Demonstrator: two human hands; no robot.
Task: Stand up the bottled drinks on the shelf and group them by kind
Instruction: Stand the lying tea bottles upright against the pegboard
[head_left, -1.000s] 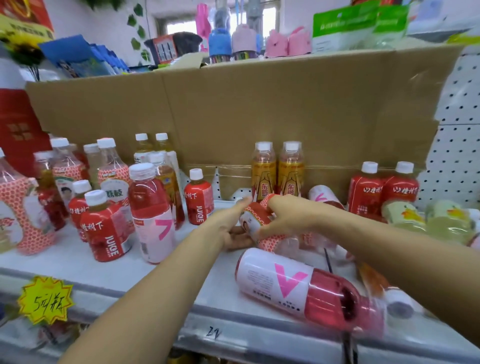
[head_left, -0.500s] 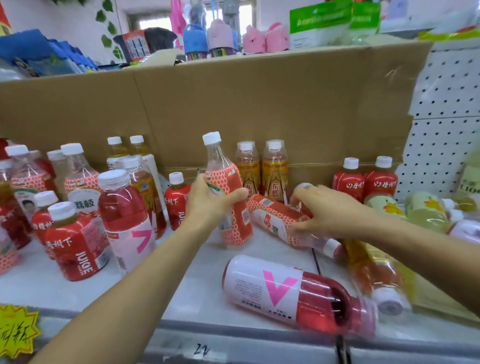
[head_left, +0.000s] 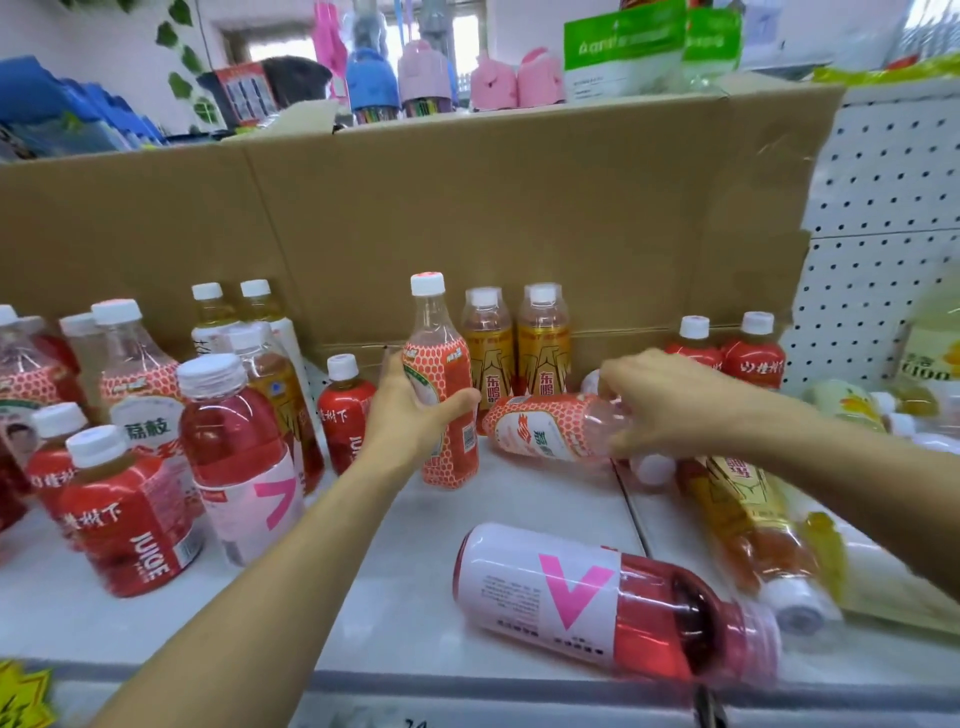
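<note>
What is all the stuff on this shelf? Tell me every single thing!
upright dotted bottle: one, orange-and-white label, middle
lying dotted bottle: one, same label, on its side just right of it
other dotted bottles: at least two, standing at the left
pink-V bottles: two, red drink; one standing left, one lying at the front
golden bottles: two standing at the back; a third lies at the right
red juice bottles: at least five, standing left, middle and right back
cardboard: one, brown, behind the bottles
shelf: one, white, under everything
left hand: grips the upright dotted bottle
right hand: grips the lying dotted bottle's clear top end
</note>
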